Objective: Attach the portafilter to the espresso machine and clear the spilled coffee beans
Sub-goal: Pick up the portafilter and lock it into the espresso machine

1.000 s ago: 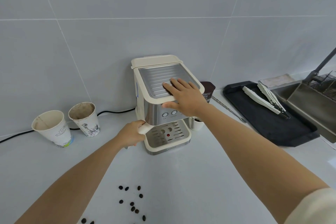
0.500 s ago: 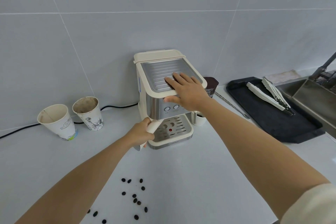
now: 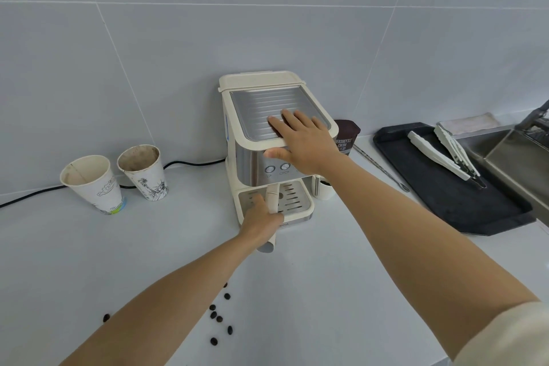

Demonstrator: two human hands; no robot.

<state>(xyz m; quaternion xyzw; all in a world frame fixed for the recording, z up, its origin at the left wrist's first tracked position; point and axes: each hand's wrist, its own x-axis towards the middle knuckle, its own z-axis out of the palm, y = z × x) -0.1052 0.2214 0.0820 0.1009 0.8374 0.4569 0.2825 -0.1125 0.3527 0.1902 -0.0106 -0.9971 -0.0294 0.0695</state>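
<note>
A cream and steel espresso machine [image 3: 252,163] stands against the tiled wall. The cream portafilter handle [image 3: 271,197] sticks out from under its front, pointing toward me over the drip tray. My left hand [image 3: 260,223] is wrapped around that handle. Flat on the machine's ribbed top lies my right hand [image 3: 303,140], fingers spread, thumb on the front edge. Several dark coffee beans [image 3: 219,318] lie scattered on the white counter below my left forearm, which hides part of the patch.
Two used paper cups [image 3: 92,184] [image 3: 144,171] stand left of the machine, a black power cord [image 3: 193,163] behind them. A brown cocoa pouch [image 3: 346,137] and small white cup [image 3: 325,190] sit to the right. A black tray [image 3: 505,217] with white tongs [image 3: 436,159] borders a steel sink [image 3: 523,157].
My left hand has swung the portafilter handle from the machine's left side round to the front centre. My right hand has stayed on the machine's top. The view shifted slightly.
</note>
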